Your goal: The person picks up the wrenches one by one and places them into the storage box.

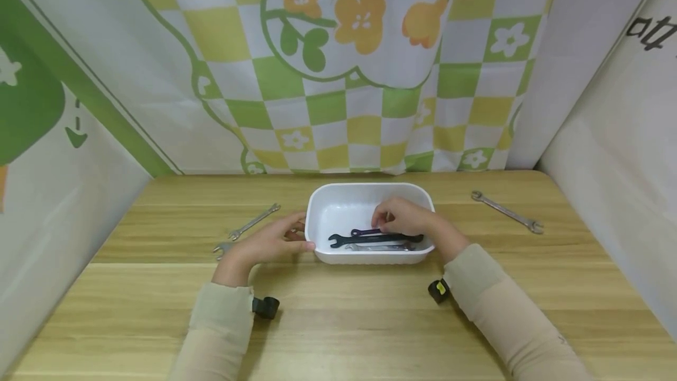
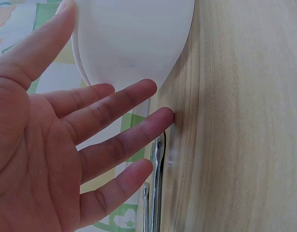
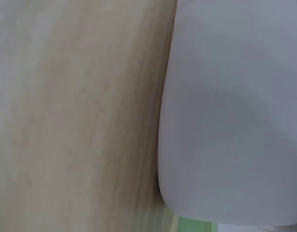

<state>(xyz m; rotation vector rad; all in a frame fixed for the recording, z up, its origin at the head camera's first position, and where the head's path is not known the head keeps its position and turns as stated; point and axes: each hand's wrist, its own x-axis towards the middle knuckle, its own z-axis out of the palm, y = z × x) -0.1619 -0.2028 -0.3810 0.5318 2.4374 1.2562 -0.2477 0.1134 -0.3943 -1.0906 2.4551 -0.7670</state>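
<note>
A white plastic tub (image 1: 338,211) stands on the wooden table. Inside it lie a black open-end wrench (image 1: 370,239), a silver wrench (image 1: 375,247) and a small dark purple wrench (image 1: 364,232). My right hand (image 1: 403,216) reaches over the tub's right side and pinches the purple wrench, whose far end is hidden by the hand. At the tub's left end is my left hand (image 1: 272,241), its thumb against the wall. The left wrist view shows those fingers spread and fairly straight. Only the tub's outer wall (image 3: 226,116) and the table appear in the right wrist view, without the hand.
Left of the tub lie a silver wrench (image 1: 254,221) and another wrench (image 1: 221,248) partly behind the left wrist. One more silver wrench (image 1: 506,212) lies at the right. A checkered curtain (image 1: 338,110) hangs behind the table's back edge.
</note>
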